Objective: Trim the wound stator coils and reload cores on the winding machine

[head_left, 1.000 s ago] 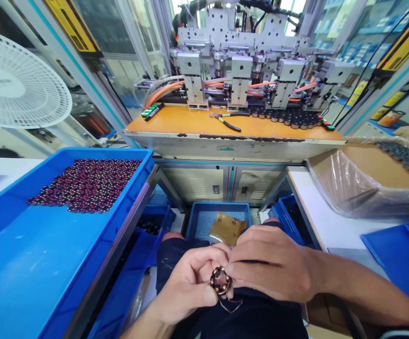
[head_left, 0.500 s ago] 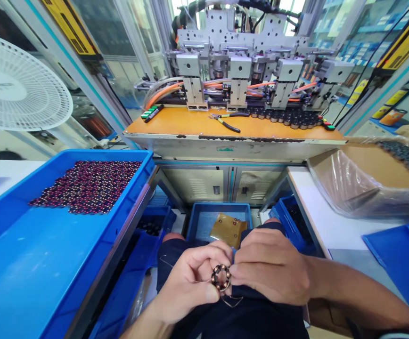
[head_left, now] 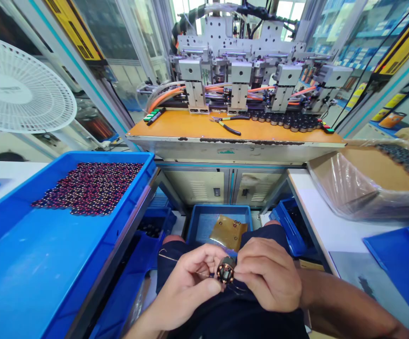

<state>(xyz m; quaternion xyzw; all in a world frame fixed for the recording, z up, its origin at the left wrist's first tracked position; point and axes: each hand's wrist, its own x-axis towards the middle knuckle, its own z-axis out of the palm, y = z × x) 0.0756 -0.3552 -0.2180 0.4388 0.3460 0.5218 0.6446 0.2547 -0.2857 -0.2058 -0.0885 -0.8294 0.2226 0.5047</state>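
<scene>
Above my lap, a small ring-shaped motor stator point(head_left: 225, 272) with copper windings sits between my two hands. My left hand point(head_left: 192, 280) is closed on its left side, thumb in front and fingers behind. At its right edge, the fingers of my right hand point(head_left: 270, 273) are pinched against it. The stator is tilted, so its open centre and part of its dark outer wall show. A loose copper wire point(head_left: 168, 255) sticks out to the left of my left hand. Whether my right fingertips also grip a wire is hidden.
A blue tray point(head_left: 17, 282) with many wound stators point(head_left: 91, 188) is on the left. Ahead, pliers point(head_left: 227, 125), markers point(head_left: 155, 116) and dark rings point(head_left: 296, 121) lie on the orange machine bench point(head_left: 186, 129). A blue bin point(head_left: 199, 223) is below; a plastic-lined box point(head_left: 353, 183) stands right.
The stator has turned between my fingers, from its face toward me to a tilt that shows its outer side. My right hand has shifted slightly and its fingers have curled more.
</scene>
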